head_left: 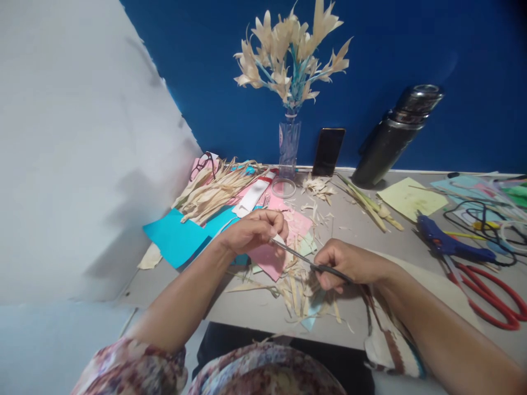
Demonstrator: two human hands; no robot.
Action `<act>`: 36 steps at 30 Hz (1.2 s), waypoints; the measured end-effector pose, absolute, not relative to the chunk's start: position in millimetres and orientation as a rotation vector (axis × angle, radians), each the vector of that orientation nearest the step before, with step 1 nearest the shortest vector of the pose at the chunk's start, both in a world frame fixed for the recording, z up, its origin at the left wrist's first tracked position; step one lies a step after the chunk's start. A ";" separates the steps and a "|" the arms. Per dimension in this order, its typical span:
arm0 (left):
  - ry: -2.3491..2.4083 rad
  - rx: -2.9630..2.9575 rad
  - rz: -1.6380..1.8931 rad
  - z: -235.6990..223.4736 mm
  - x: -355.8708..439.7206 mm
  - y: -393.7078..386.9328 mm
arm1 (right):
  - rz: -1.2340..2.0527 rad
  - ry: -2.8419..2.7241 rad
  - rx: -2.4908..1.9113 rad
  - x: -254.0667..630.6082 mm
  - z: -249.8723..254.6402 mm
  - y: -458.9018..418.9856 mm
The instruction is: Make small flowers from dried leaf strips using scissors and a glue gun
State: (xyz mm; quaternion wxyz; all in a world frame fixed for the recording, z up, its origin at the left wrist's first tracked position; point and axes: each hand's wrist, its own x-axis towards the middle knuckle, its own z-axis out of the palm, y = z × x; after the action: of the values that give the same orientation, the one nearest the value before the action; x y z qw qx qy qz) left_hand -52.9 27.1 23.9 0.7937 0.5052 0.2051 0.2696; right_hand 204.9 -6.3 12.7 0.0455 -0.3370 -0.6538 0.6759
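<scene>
My left hand (259, 227) pinches a small pale piece of dried corn husk (279, 239) between thumb and fingers. Closed around the dark handles of a pair of scissors (295, 252) is my right hand (346, 266). The narrow metal blades point left, and their tips reach the husk piece at my left fingertips. Below both hands, thin husk scraps (296, 291) lie scattered over the table and over pink paper (267, 262).
Dried husks (214, 192) and blue paper (173, 236) lie left. A clear bottle (290, 145) holds husk flowers (288, 49); a phone (328, 152) and dark flask (387, 145) stand behind. Right are a blue glue gun (448, 238), red-handled scissors (489, 291) and a patterned cloth (387, 340).
</scene>
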 end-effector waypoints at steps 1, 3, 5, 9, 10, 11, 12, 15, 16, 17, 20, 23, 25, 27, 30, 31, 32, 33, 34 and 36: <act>0.439 1.085 0.577 24.1 -52.9 27.0 | 2.064 -1.999 -1.041 204.7 13.0 -6.5; 0.437 1.084 0.567 24.9 -52.6 26.4 | 2.067 -1.995 -1.072 204.1 13.7 -7.0; 0.439 1.082 0.560 26.0 -52.0 25.8 | 2.080 -1.979 -1.091 203.5 14.3 -7.3; 0.447 1.076 0.563 26.9 -51.3 25.2 | 2.082 -1.963 -1.072 202.9 14.9 -7.3; 0.448 1.075 0.565 26.8 -51.5 25.4 | 2.077 -1.962 -1.066 202.9 14.9 -7.3; 0.447 1.074 0.566 26.5 -51.7 25.6 | 2.070 -1.962 -1.062 202.9 14.7 -7.2; 0.444 1.072 0.569 26.2 -52.0 25.8 | 2.062 -1.963 -1.062 203.0 14.5 -7.2; 0.440 1.067 0.576 24.9 -52.9 26.7 | 2.037 -1.964 -1.083 203.6 13.4 -7.1; 0.442 1.066 0.578 24.5 -53.1 27.0 | 2.035 -1.962 -1.093 204.0 12.9 -7.1; 0.445 1.064 0.578 24.2 -53.3 27.1 | 2.033 -1.962 -1.097 204.4 12.3 -6.9; 0.459 1.062 0.572 23.5 -53.4 27.4 | 2.009 -1.990 -1.070 205.6 10.4 -6.3; 0.464 1.063 0.571 23.0 -53.3 27.7 | 1.984 -2.011 -1.046 206.1 9.4 -6.0; 0.463 1.065 0.574 23.0 -53.4 27.8 | 1.989 -2.000 -1.060 205.7 9.7 -6.3; 0.467 1.068 0.578 23.4 -53.5 27.6 | 1.989 -1.983 -1.083 204.8 10.7 -6.9; 0.489 1.075 0.572 24.6 -53.1 27.4 | 1.969 -1.977 -1.116 203.4 12.2 -8.2; 0.506 1.083 0.564 24.9 -52.7 27.4 | 1.957 -1.985 -1.127 203.0 12.4 -8.6; 0.528 1.095 0.555 25.1 -52.3 27.6 | 1.940 -1.997 -1.143 202.7 12.3 -8.9; 0.552 1.109 0.543 25.1 -51.8 27.9 | 1.923 -2.018 -1.159 202.5 12.0 -9.1; 0.572 1.120 0.534 24.8 -51.2 28.3 | 1.907 -2.046 -1.173 202.4 11.5 -9.1; 0.601 1.115 0.542 23.8 -50.1 29.1 | 1.895 -2.091 -1.171 203.0 10.2 -8.6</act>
State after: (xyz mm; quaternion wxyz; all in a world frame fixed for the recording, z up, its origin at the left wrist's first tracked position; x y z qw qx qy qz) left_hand -50.1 29.1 23.8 0.7719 0.5144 0.2774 0.2501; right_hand 203.0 -8.6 10.2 0.0431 -0.3828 -0.6839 0.6196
